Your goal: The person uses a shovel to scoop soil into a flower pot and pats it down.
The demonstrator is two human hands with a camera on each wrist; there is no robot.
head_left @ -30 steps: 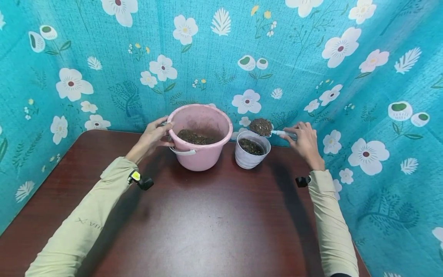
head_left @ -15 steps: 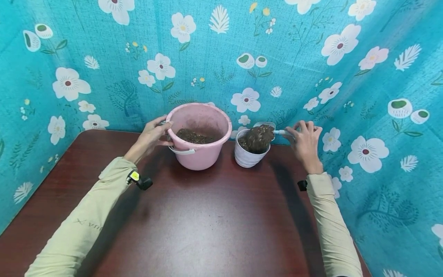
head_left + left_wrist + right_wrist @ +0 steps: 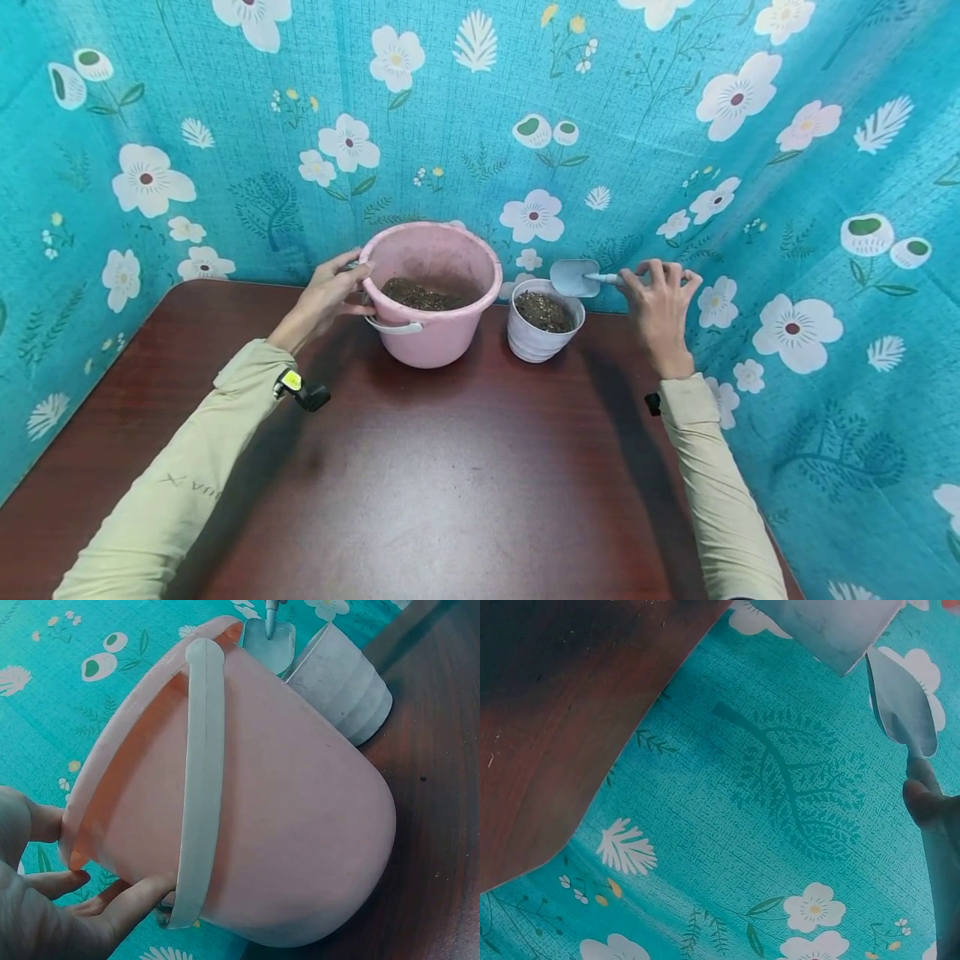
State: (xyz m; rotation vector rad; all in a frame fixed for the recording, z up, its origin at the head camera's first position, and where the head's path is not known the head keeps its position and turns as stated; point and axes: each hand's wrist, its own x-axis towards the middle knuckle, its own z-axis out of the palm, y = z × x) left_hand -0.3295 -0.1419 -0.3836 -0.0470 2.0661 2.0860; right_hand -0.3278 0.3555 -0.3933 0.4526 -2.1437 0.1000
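Note:
My left hand [image 3: 330, 292] holds the left rim of a pink bucket [image 3: 431, 342], with fingers at the rim and by the pale handle [image 3: 201, 780] in the left wrist view. Dark soil [image 3: 423, 296] lies in the bucket's bottom. My right hand [image 3: 660, 300] grips the handle of a pale blue trowel [image 3: 575, 278]; its blade, bare of soil, is tilted at the back right rim of a white ribbed flowerpot [image 3: 536, 343]. Soil [image 3: 543, 311] shows inside the pot. In the right wrist view, the thumb [image 3: 922, 804] presses on the trowel's handle.
Bucket and pot stand side by side near the back edge of a dark red-brown table [image 3: 450, 467]. A turquoise flowered curtain [image 3: 465, 117] hangs close behind them and along both sides.
The trowel was heaped with soil above the pot, then turned over and dropped it into the pot. Its blade is now bare. The left hand and bucket stay in place.

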